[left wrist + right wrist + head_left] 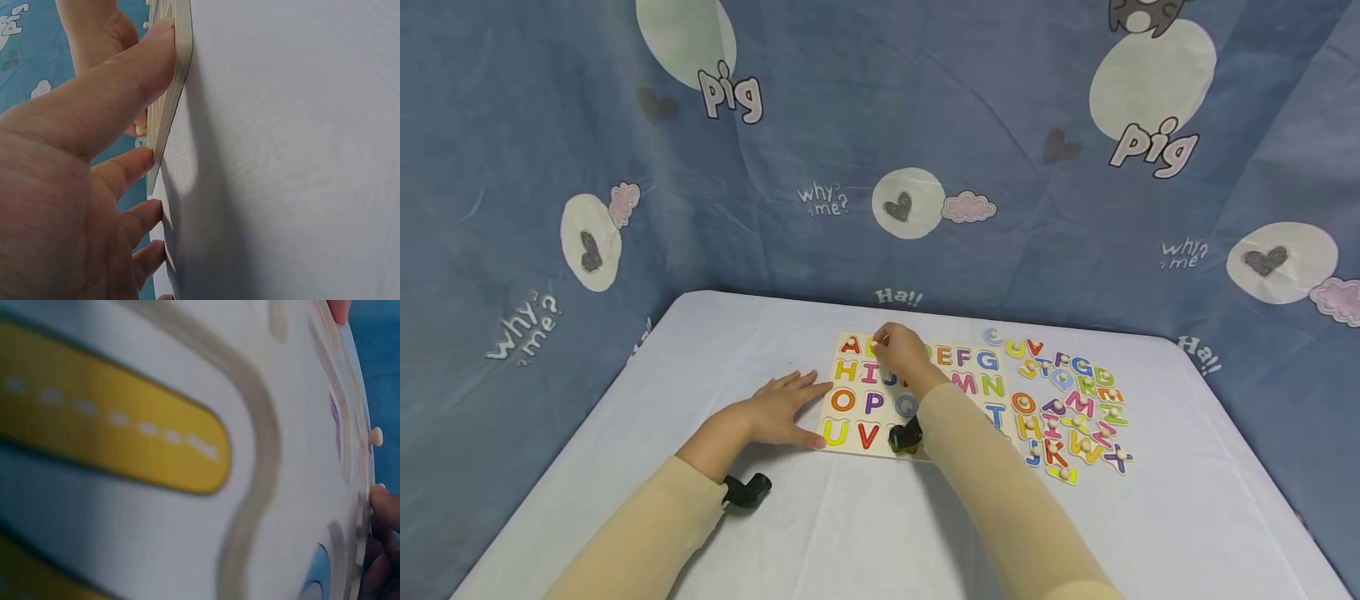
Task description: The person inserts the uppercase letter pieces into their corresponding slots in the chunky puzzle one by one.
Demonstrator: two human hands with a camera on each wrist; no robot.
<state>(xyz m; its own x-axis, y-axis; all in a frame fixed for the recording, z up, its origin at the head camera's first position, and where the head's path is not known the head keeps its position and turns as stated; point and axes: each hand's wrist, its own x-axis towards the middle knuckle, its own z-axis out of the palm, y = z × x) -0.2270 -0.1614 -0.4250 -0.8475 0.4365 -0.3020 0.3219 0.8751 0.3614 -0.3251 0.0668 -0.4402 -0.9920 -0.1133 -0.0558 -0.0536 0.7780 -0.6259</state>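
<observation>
The wooden alphabet board (853, 417) lies flat on the table, with printed letters in rows. My left hand (778, 410) rests at its left edge, fingers spread; in the left wrist view the thumb (134, 72) lies on the board's rim. Above the top row, my right hand (906, 354) pinches the small knob of a yellow letter piece (870, 347), just right of the red A (850, 345). Much of that piece is hidden by the fingers. In the right wrist view, my fingertips (386, 509) hold the knob close over the board.
Several loose knobbed letter pieces lie in a cluster right of the board, among them an orange O (1023, 403), a pink M (1079, 404) and a purple X (1117, 457). A blue patterned cloth (820, 258) hangs behind the white-covered table (865, 533).
</observation>
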